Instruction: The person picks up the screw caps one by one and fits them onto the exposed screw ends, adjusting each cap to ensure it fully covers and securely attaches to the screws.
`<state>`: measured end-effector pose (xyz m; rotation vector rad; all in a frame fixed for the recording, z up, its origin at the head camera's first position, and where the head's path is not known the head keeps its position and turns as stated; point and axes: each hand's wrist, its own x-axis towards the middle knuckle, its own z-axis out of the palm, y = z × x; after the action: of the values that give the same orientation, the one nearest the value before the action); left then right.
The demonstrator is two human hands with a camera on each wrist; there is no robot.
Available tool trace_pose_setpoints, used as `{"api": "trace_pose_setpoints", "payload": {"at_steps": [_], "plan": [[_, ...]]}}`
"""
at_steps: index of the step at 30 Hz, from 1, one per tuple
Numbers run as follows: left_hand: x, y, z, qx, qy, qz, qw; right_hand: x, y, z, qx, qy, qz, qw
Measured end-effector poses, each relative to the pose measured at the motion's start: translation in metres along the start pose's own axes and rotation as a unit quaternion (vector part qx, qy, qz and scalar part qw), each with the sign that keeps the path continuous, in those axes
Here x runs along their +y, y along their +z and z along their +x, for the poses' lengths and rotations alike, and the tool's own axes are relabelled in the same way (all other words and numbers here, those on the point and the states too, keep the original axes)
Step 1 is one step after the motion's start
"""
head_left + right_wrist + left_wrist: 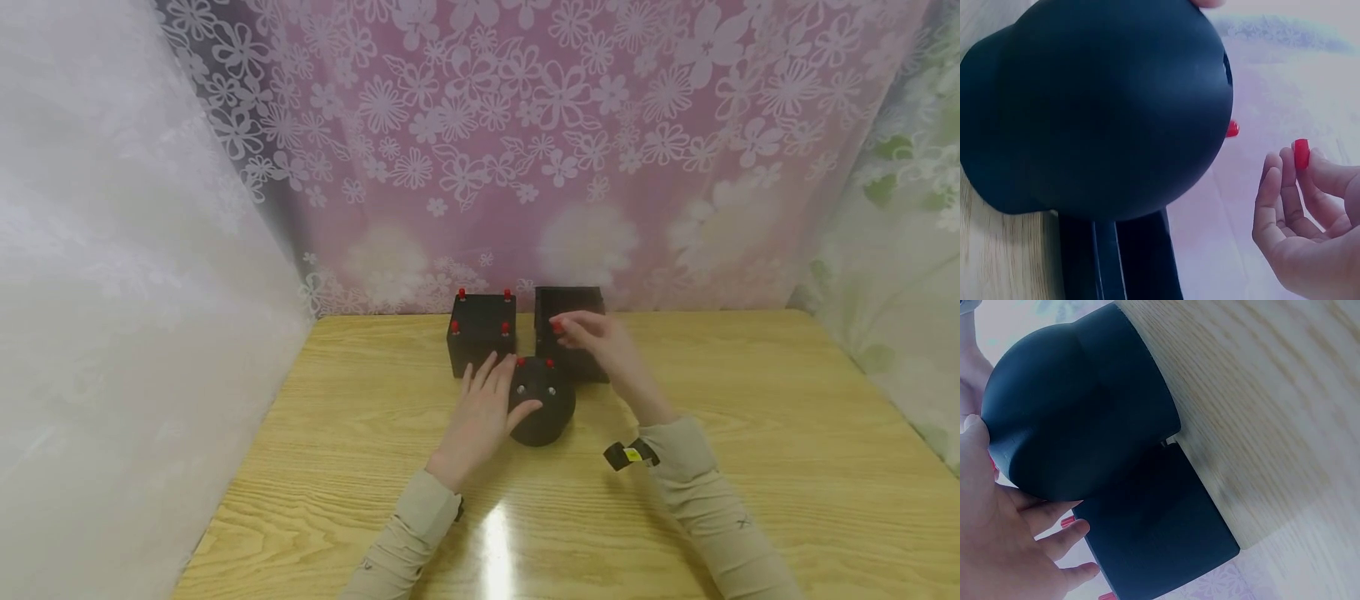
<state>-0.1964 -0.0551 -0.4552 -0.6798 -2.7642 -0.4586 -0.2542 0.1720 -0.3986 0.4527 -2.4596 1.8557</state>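
Observation:
A dome-topped black object [542,417] stands on the table, with two red caps [536,362] on its far side and two bare silver studs [537,391] nearer me. My left hand [480,417] rests on its left side, fingers extended and thumb across the top. Between thumb and fingertips, my right hand [1310,219] pinches a small red cap [1301,154]. In the head view this hand is raised over the open black box [570,302] at the back right. Another red cap [1233,129] pokes out from the dome in the right wrist view.
Behind my left fingers sits a square black box [483,315] with a red cap at each top corner. The wood-grain table [360,400] ends at a pink floral curtain [480,167]. White sheeting [112,292] hangs along the left side.

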Motion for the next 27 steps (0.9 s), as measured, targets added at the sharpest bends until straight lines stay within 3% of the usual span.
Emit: {"api": "trace_pose_setpoints", "payload": {"at_steps": [4,16,27], "plan": [[0.001,-0.001,0.000,-0.005,-0.003,-0.003,1.0000,-0.006,0.004,-0.004,-0.008,-0.004,-0.013,0.9999],[0.001,-0.001,0.001,0.003,-0.001,-0.004,1.0000,-0.014,0.022,-0.009,-0.023,-0.065,-0.077,0.9946],[0.001,-0.001,0.000,0.011,0.005,0.005,0.9999,-0.024,0.032,-0.018,-0.037,-0.127,-0.171,0.9763]]}}
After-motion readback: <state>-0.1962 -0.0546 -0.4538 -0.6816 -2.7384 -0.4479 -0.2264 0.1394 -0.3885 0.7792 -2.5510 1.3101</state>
